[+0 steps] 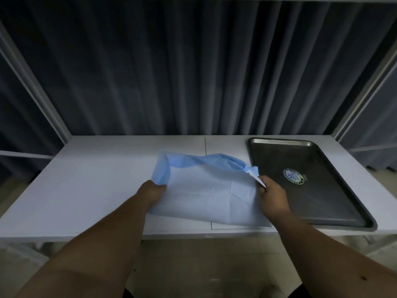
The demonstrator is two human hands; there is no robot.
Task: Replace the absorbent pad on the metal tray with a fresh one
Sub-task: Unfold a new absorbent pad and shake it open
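Pad (206, 190) between both hands, left fingers hidden.

Beyond my hands a dark pleated curtain (193, 72) hangs behind the white table (86, 179), tiled floor (193, 265) below my forearms.

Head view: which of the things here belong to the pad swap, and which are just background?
Part of the job:
blue absorbent pad, on the table, gripped at both sides
metal tray, bare, to the pad's right
left hand, gripping the pad's left edge
right hand, pinching its right corner

Just there:
white table
dark curtain
round sticker on the tray floor
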